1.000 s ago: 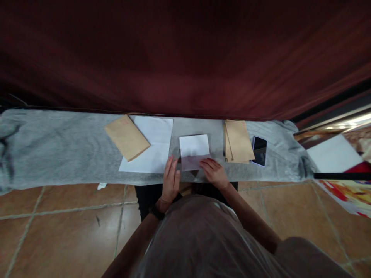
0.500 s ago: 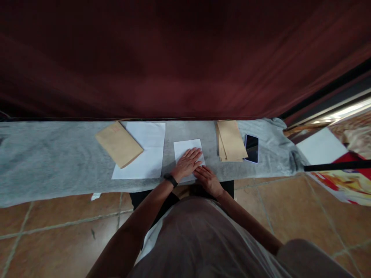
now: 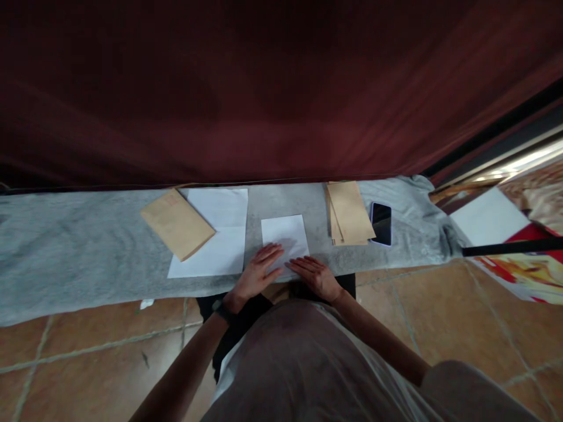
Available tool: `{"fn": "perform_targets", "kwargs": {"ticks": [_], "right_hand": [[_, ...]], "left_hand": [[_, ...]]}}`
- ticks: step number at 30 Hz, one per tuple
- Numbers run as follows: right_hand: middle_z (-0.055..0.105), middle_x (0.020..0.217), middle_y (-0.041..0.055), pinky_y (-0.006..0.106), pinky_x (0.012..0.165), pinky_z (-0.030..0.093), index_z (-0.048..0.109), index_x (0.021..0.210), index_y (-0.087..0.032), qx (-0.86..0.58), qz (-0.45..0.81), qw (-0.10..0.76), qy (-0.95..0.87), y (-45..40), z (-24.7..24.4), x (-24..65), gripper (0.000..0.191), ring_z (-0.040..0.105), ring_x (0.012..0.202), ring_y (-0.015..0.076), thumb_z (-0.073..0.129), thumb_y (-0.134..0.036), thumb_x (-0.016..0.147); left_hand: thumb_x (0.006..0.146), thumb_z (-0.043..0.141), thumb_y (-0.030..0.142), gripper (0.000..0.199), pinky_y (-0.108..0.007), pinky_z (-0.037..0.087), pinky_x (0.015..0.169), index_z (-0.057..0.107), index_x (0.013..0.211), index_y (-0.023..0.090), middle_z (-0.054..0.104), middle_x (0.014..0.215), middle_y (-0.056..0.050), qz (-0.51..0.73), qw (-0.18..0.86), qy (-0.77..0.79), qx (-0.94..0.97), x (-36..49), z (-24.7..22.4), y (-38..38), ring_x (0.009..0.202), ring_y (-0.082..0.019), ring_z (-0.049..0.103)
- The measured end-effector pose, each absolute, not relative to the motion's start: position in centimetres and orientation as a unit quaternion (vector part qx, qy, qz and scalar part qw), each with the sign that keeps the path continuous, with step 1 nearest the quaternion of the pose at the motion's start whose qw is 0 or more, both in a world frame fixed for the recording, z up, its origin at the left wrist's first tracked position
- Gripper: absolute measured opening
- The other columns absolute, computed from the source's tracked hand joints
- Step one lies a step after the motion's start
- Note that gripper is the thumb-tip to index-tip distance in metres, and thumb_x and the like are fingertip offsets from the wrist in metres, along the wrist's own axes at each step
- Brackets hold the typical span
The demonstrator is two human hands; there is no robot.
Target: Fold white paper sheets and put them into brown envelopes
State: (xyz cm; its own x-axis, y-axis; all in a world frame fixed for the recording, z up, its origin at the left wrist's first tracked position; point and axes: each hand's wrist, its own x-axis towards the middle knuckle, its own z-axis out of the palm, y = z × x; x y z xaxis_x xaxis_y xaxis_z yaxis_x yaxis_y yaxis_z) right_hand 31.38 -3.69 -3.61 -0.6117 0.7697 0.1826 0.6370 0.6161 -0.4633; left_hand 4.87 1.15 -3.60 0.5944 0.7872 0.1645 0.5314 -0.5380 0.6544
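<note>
A folded sheet of white paper (image 3: 285,231) lies on the grey cloth in front of me. On its lower left edge rests my left hand (image 3: 257,272), fingers stretched out and thumb apart. My right hand (image 3: 317,278) lies flat over the lower right part, its fingertips pointing in toward the left hand. Neither hand grips anything; the paper's near edge is partly hidden by them. A dark band circles my left wrist.
To the left, a brown envelope (image 3: 176,225) overlaps larger white sheets (image 3: 224,252). Several brown envelopes (image 3: 349,211) lie stacked on the right, beside a phone (image 3: 382,224). Grey cloth (image 3: 88,252) covers the narrow table; a dark red curtain-like surface (image 3: 281,140) rises behind it.
My left hand has slid down and left, from the middle of the folded paper to its lower left edge. My right hand stays near the lower edge, its fingers now less covered.
</note>
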Motion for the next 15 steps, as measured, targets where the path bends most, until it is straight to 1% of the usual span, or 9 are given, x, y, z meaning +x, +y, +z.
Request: {"fn": "perform_targets", "kwargs": {"ticks": [2, 3, 6, 8, 11, 13, 15], "right_hand": [[0.065, 0.139, 0.0098, 0.043, 0.114, 0.046, 0.055, 0.145, -0.023, -0.396, 0.184, 0.188, -0.879, -3.7, -3.3, 31.2, 0.046, 0.061, 0.129, 0.0200, 0.052, -0.016, 0.099], [0.066, 0.138, 0.0101, 0.043, 0.113, 0.047, 0.057, 0.143, -0.022, -0.395, 0.187, 0.191, -0.879, -3.7, -3.2, 31.1, 0.045, 0.062, 0.127, 0.0202, 0.052, -0.016, 0.099], [0.066, 0.136, 0.0105, 0.041, 0.110, 0.050, 0.060, 0.139, -0.022, -0.388, 0.202, 0.200, -0.877, -3.8, -2.9, 30.9, 0.042, 0.064, 0.124, 0.0203, 0.051, -0.016, 0.099], [0.067, 0.135, 0.0110, 0.042, 0.109, 0.051, 0.060, 0.139, -0.021, -0.392, 0.213, 0.206, -0.871, -3.9, -3.0, 31.2, 0.042, 0.063, 0.123, 0.0213, 0.053, -0.016, 0.098], [0.068, 0.133, 0.0114, 0.045, 0.107, 0.052, 0.060, 0.138, -0.021, -0.424, 0.223, 0.221, -0.849, -4.3, -3.5, 32.4, 0.044, 0.062, 0.124, 0.0236, 0.057, -0.015, 0.094], [0.069, 0.131, 0.0098, 0.046, 0.105, 0.053, 0.063, 0.132, -0.022, -0.446, 0.227, 0.238, -0.832, -4.5, -4.0, 33.3, 0.040, 0.063, 0.122, 0.0231, 0.055, -0.012, 0.094], [0.070, 0.128, 0.0090, 0.045, 0.104, 0.053, 0.067, 0.125, -0.022, -0.459, 0.229, 0.253, -0.820, -4.6, -4.5, 33.8, 0.034, 0.065, 0.119, 0.0222, 0.052, -0.013, 0.096]], "left_hand": [[0.094, 0.063, 0.041, 0.057, -0.049, 0.040, 0.120, 0.050, 0.147, 0.025, 0.052, 0.153, -0.009, 0.223, 0.275, 0.397, 0.847, 3.8, -3.8, -1.0, 0.144, -0.025, 0.045], [0.093, 0.064, 0.035, 0.056, -0.049, 0.041, 0.120, 0.051, 0.146, 0.025, 0.052, 0.152, -0.009, 0.221, 0.268, 0.406, 0.845, 3.4, -4.0, -1.7, 0.143, -0.025, 0.046], [0.089, 0.057, 0.012, 0.052, -0.049, 0.044, 0.117, 0.058, 0.139, 0.026, 0.058, 0.148, -0.007, 0.212, 0.254, 0.423, 0.843, 2.8, -4.7, -2.3, 0.140, -0.023, 0.051], [0.085, 0.052, 0.004, 0.052, -0.049, 0.046, 0.116, 0.064, 0.131, 0.026, 0.061, 0.144, -0.006, 0.210, 0.250, 0.425, 0.844, 2.7, -5.0, -2.2, 0.139, -0.022, 0.052], [0.083, 0.051, 0.002, 0.048, -0.048, 0.049, 0.113, 0.069, 0.122, 0.024, 0.064, 0.139, -0.007, 0.227, 0.245, 0.428, 0.840, 2.5, -5.3, -2.1, 0.136, -0.023, 0.055], [0.086, 0.049, 0.003, 0.043, -0.047, 0.051, 0.111, 0.070, 0.118, 0.023, 0.067, 0.135, -0.007, 0.243, 0.247, 0.429, 0.834, 2.4, -5.3, -2.1, 0.132, -0.022, 0.058], [0.090, 0.050, 0.009, 0.035, -0.046, 0.052, 0.110, 0.070, 0.115, 0.023, 0.070, 0.130, -0.007, 0.258, 0.254, 0.437, 0.824, 2.5, -5.2, -2.0, 0.127, -0.022, 0.062]]}}
